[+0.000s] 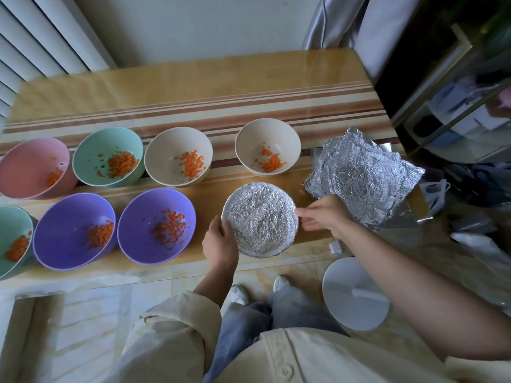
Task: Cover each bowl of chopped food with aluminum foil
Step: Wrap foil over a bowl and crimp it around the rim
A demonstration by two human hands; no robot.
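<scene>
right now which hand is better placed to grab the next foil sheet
Right. The right hand pinches the rim of the covered bowl on the side next to the foil stack; the left hand holds the opposite side.

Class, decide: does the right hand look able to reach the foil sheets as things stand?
Probably yes: the right hand, holding the covered bowl, lies beside the foil sheets with nothing between.

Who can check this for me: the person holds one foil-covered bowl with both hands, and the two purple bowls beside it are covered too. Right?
Not quite. The head view shows the left purple bowl and right purple bowl uncovered, chopped orange food showing. The left hand and right hand do hold the one foil-covered bowl.
</scene>
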